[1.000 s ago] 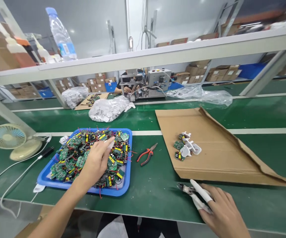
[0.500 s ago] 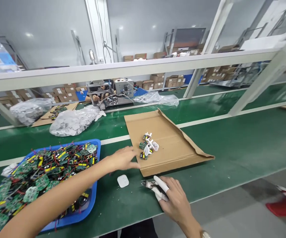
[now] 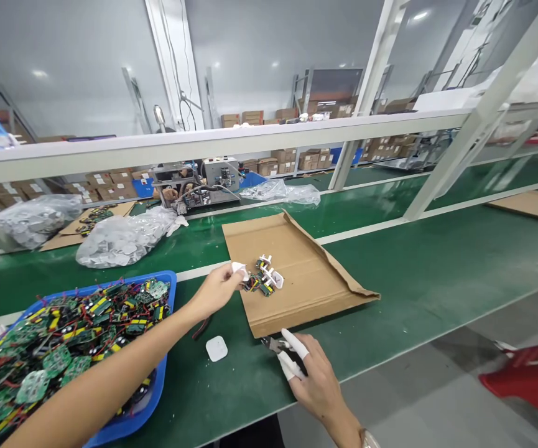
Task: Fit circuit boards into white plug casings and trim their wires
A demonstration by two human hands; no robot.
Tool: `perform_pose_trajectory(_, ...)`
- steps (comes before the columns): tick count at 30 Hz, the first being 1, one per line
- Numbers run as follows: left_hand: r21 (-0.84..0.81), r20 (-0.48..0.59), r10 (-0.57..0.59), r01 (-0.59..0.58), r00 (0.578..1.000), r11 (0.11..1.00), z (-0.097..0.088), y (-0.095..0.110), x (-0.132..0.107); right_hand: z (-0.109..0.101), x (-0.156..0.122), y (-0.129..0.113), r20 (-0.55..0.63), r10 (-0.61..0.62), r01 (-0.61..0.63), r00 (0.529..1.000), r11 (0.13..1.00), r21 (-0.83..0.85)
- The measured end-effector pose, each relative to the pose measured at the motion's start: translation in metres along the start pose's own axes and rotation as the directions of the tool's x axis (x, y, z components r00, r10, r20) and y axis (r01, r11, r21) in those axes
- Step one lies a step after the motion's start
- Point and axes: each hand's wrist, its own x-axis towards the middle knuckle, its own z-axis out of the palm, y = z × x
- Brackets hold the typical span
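My left hand (image 3: 215,291) is closed on a white plastic piece (image 3: 239,269) at the left edge of a flat cardboard sheet (image 3: 306,249). Close by its fingertips is a small cluster of white plug parts and circuit boards (image 3: 269,274) on the cardboard; whether the held piece is wired to a board is unclear. In my right hand (image 3: 318,376), whose thumb and a finger wear white covers, is a pair of small cutting pliers (image 3: 272,344), jaws pointing left. A white rounded-square cover (image 3: 216,349) lies on the green bench between my hands.
At left, a blue tray (image 3: 159,386) is heaped with circuit boards and wires (image 3: 79,336). Behind it sit clear bags of white parts (image 3: 122,239). Beyond are a machine (image 3: 222,177), another person's hand (image 3: 170,196), and a white rail (image 3: 250,137). A red stool (image 3: 530,379) stands right.
My left hand has gone from open beside the cluster to closed on a white piece, lifting it slightly. The right hand still holds the pliers. The view has shifted somewhat rightward.
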Motion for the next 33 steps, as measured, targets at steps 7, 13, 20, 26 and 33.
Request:
perform_pose_trajectory(7, 0.252, -0.007, 0.195, -0.187, 0.981, 0.95, -0.004, 0.004, -0.119, -0.005, 0.022, -0.046, 0.203, 0.486, -0.514, 0.85, 0.681, 0.521)
perform_pose_trajectory(13, 0.639, 0.173, 0.311, -0.346, 0.935, 0.687, 0.006, -0.01, -0.161, -0.005, 0.054, -0.1, 0.595, 0.397, -0.714, 0.699, 0.428, 0.553)
perform_pose_trajectory(20, 0.501, 0.058, 0.26, -0.253, 0.964, 0.827, -0.01, -0.021, -0.181, 0.011, 0.063, -0.125, 0.614, 0.434, -0.738, 0.66, 0.527, 0.421)
perform_pose_trajectory(26, 0.176, -0.24, 0.143, -0.102, 0.96, 0.979, -0.01, -0.04, -0.188, 0.031, 0.058, -0.136, 0.527, 0.448, -0.683, 0.722, 0.583, 0.44)
perform_pose_trajectory(33, 0.048, -0.299, -0.087, 0.107, 0.95, 0.993, -0.024, -0.043, -0.196, 0.05, 0.046, -0.141, 0.287, 0.264, -0.368, 0.921, 0.832, 0.414)
